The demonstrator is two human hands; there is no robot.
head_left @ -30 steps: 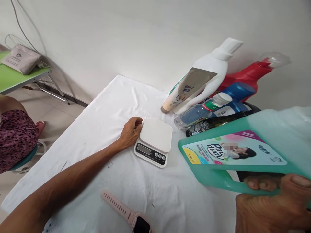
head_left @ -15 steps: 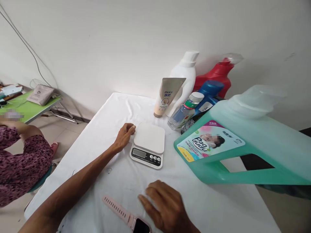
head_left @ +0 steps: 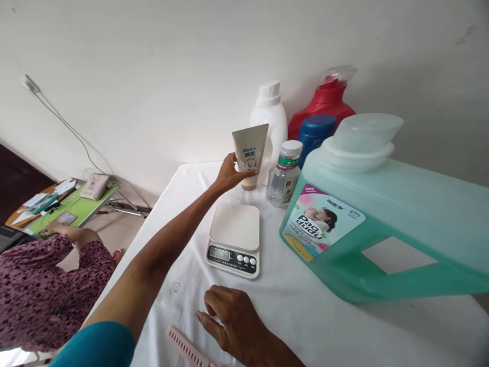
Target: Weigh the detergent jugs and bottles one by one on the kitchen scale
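**Left hand gripping the tube at the back row, right hand resting near the front edge**

The person's left arm is stretching far forward over the white-covered counter (head_left: 344, 326), crossing above its left edge, and the left hand (head_left: 228, 174) is wrapping thumb and fingers around the lower part of a beige tube (head_left: 249, 153) standing cap-down. The tube is sitting just in front of a white bottle (head_left: 270, 109), close beside a small clear bottle (head_left: 284, 174) with a white cap. Behind those, a blue bottle (head_left: 315, 133) and a red bottle (head_left: 324, 102) are crowding against the wall.

A kitchen scale (head_left: 234, 239) is lying in the counter's middle, with bare cloth showing to its left and in front of it. A large green jug (head_left: 401, 214) is filling the right side, near the scale's right edge.

The right hand (head_left: 229, 321) is resting palm-down on the cloth near the front edge, fingers loosely curled and holding nothing, just beside a pink strap (head_left: 187, 349).

Off the counter's left edge, another person in a patterned sleeve (head_left: 42, 285) is sitting by a green table (head_left: 72, 209).
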